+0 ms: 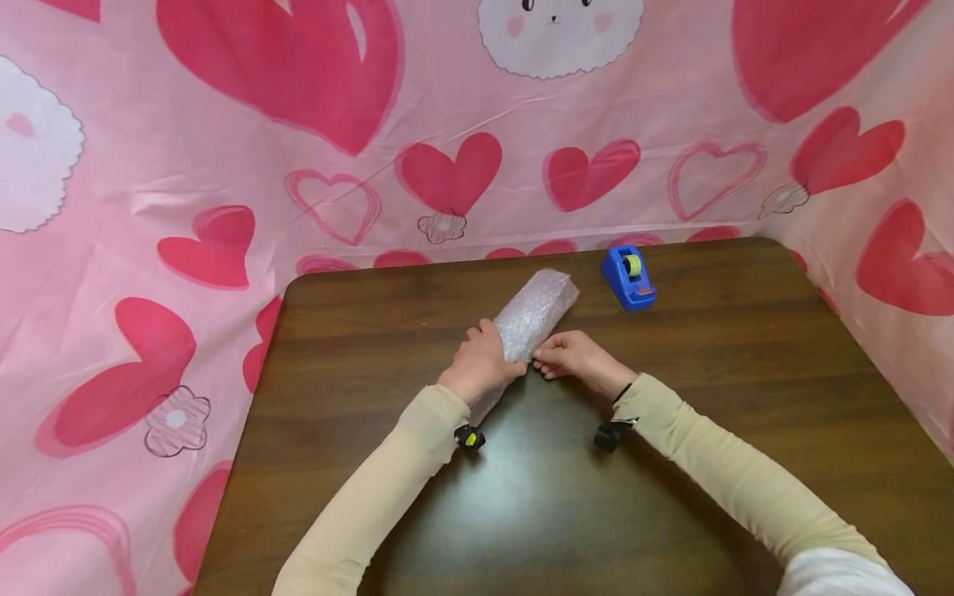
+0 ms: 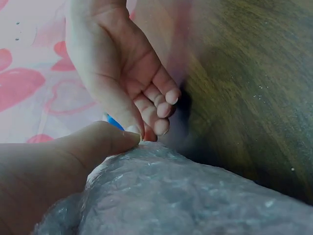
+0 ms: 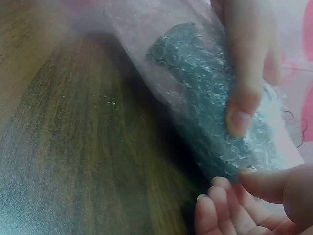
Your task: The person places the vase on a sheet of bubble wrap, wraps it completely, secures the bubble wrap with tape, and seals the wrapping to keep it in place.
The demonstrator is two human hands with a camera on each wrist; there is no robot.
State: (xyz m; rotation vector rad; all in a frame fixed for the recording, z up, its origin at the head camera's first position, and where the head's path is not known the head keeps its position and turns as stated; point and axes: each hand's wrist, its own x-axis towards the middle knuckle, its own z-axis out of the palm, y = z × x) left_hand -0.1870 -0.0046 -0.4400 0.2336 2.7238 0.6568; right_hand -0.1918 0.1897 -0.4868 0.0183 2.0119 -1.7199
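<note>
A long roll of bubble wrap [image 1: 538, 310] lies slantwise on the table, and something dark inside it shows through in the right wrist view [image 3: 195, 78]. My left hand [image 1: 480, 360] grips the roll from its left side, its thumb lying on the wrap. On the near right side, my right hand [image 1: 577, 358] pinches the edge of the bubble wrap between thumb and index finger, close to the left thumb. In the left wrist view, the other right fingers [image 2: 168, 95] are loosely bent. What the wrap encloses cannot be made out.
A blue tape dispenser [image 1: 628, 280] with a roll of tape stands at the back of the dark wooden table [image 1: 745, 348], right of the roll. A pink cloth [image 1: 514, 116] with hearts hangs behind the table and along both sides.
</note>
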